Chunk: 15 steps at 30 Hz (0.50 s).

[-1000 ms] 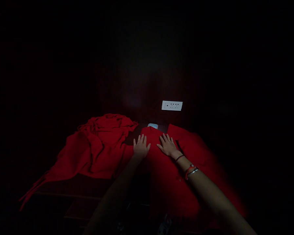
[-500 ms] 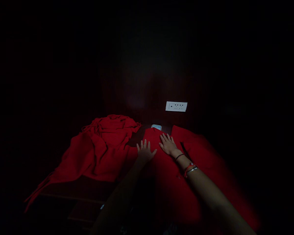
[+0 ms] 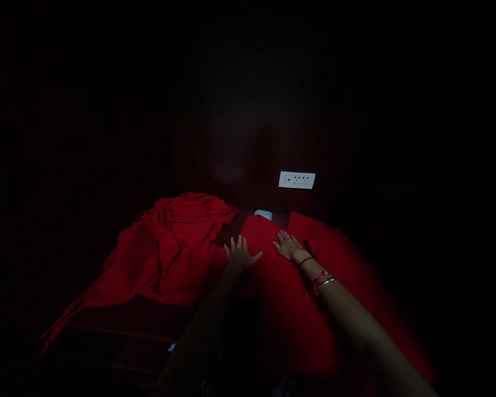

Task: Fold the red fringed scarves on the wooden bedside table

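Our left hand (image 3: 238,255) and right hand (image 3: 289,246) have edged slightly apart, fingers extended, gripping nothing, over the red cloth (image 3: 289,314) on the table (image 3: 228,234); we're apparently smoothing, next likely needing flat outward pressure.

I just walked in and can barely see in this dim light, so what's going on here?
A person's left hand and right hand, both open, appear to rest on red cloth. Neither is gripping it. The cloth lies fairly flat between them and is bunched up toward the left. A pale phone-like item lies at its far edge, below a white socket plate.
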Tool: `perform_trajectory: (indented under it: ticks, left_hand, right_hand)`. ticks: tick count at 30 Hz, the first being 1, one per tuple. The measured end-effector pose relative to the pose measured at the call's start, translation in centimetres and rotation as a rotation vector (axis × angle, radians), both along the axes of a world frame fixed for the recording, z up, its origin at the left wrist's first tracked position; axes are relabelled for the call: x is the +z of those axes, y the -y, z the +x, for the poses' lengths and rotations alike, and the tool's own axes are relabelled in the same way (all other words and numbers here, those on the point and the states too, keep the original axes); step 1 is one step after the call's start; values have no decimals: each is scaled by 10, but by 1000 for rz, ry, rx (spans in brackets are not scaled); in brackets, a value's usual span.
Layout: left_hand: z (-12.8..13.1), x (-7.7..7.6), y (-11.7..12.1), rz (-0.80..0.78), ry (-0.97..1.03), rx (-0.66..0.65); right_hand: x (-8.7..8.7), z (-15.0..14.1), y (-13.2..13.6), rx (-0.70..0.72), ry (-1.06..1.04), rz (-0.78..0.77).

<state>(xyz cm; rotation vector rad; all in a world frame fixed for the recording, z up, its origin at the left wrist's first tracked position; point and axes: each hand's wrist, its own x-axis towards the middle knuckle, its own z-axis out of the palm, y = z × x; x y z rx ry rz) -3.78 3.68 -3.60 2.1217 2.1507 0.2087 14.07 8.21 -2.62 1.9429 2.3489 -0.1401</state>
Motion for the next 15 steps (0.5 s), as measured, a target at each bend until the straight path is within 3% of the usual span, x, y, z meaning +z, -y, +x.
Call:
perform_trajectory:
  ticks: [15]
  left_hand:
    - [-5, -3, 3, 47, -2, 8]
  right_hand:
    - [6, 16, 50, -111, -19, -16]
